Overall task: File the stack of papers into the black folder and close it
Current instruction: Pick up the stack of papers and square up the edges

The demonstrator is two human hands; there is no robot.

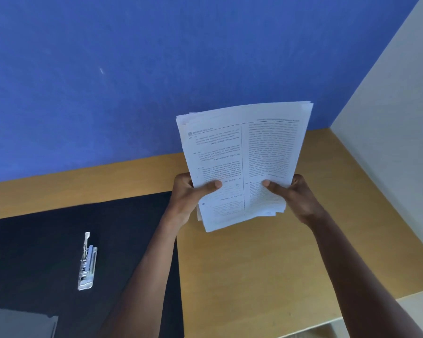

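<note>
A tan wooden counter (pixel 254 264) runs into a corner where a blue wall (pixel 132 69) meets a pale wall (pixel 388 142). On its left side the black folder (pixel 34 252) lies open and flat, its metal clip mechanism (pixel 88 263) exposed. The stack of papers (pixel 244 154) is held upright above the counter, right of the folder. The left hand (pixel 188 193) and right hand (pixel 296 196) grasp its lower edges, thumbs pressed on the printed front, the other fingers hidden behind.

I see a blue wall (pixel 156 69) behind | a white wall (pixel 396 142) on the right | a wooden desk (pixel 254 276) in the corner | even light
</note>
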